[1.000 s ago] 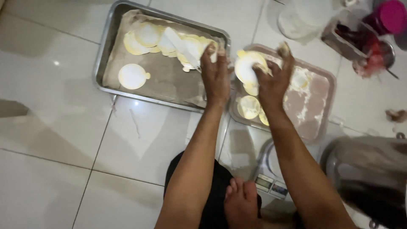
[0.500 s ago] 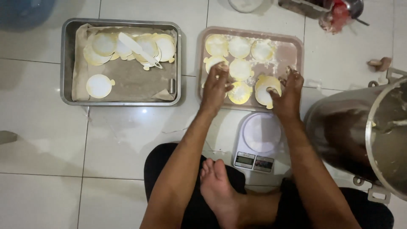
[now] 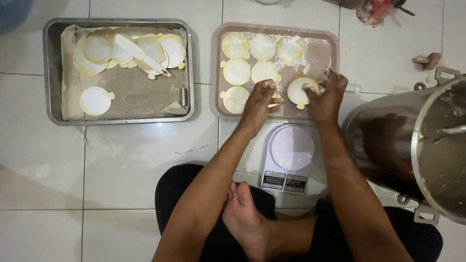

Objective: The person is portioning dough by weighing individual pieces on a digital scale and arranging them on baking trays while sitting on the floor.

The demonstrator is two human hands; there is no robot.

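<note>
Disc in hand: round yellow-rimmed disc (image 3: pixel 300 90) with a small tab, lying on the pink tray (image 3: pixel 331 57), at about five o'clock of the tray's floor, floury on top.
Right hand: right hand (image 3: pixel 329 93) sits at the disc's three o'clock edge, fingertips curled down onto its rim, touching, not lifting it.
Left hand: left hand (image 3: pixel 259 100) presses down at the disc's nine o'clock side, fingers bent and pinched on a small pale lump; whether that lump is dough I cannot tell.
Hands together: apart, one either side of the disc, both bearing down on the tray.
Neighbours: seven more discs (image 3: pixel 262 46) in rows toward twelve o'clock, close-packed, some rims touching.
Scale: white kitchen scale (image 3: pixel 288 157) just at six o'clock of the tray, its plate bare.
Metal tray: steel tray (image 3: pixel 48 73) at nine o'clock, well apart, paper-lined, a heap of discs and a white scraper (image 3: pixel 141 54) inside.
Bowl: big steel mixing bowl (image 3: pixel 432 160) at three to four o'clock, batter smeared inside.
Floor: white tiled floor (image 3: pixel 121 165) carries everything.
Risk: I'd judge the disc could skid into the neighbour at nine o'clock, since flour makes the tray slick and the rows are tight.
Risk two: a forearm swinging back might clip the scale, it lies right under the wrists.
</note>
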